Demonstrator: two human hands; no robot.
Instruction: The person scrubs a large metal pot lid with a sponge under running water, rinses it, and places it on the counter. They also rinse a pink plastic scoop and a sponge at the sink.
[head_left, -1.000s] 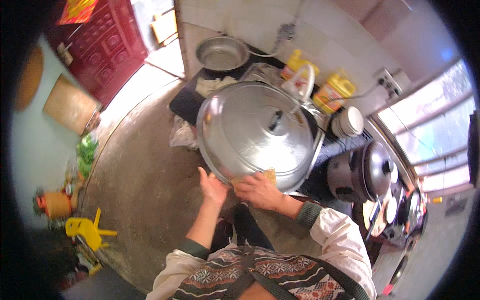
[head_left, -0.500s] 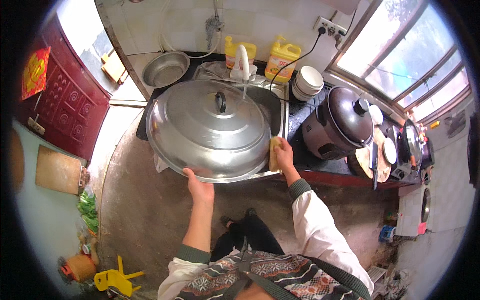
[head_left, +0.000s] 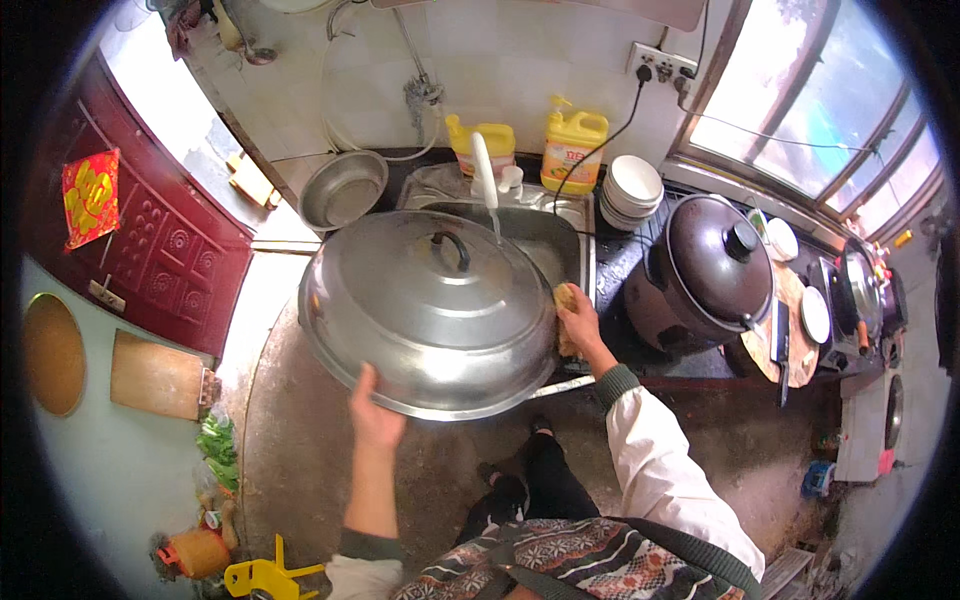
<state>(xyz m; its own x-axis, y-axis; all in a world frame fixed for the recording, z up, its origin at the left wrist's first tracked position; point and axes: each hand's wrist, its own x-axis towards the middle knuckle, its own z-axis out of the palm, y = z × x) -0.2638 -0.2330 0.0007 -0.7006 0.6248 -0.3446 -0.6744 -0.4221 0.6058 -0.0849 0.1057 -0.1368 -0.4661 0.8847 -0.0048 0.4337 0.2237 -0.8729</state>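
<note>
A large domed metal pot lid [head_left: 400, 320] with a dark handle on top is held over the sink [head_left: 545, 250], covering much of it. My left hand [head_left: 378, 412] grips its near-left rim, thumb on top and fingers out of sight beneath. At the lid's right edge, my right hand [head_left: 583, 325] is closed on a yellowish sponge [head_left: 566, 297], which lies against the metal. A thin stream of water runs from the white faucet [head_left: 484, 170] onto the far side of the lid, just beyond the handle.
Behind the sink stand two yellow jugs [head_left: 572, 150] and a metal basin [head_left: 343, 190]. To the right are stacked white bowls [head_left: 632, 188], a dark-lidded cooker [head_left: 712, 265] and a cleaver [head_left: 783, 350] on a round board [head_left: 800, 372]. A yellow stool [head_left: 262, 575] sits on the floor.
The whole view has shifted, so the scene sits lower and further right. My left hand is a little further left along the lid's rim. The sponge stays at the right edge.
</note>
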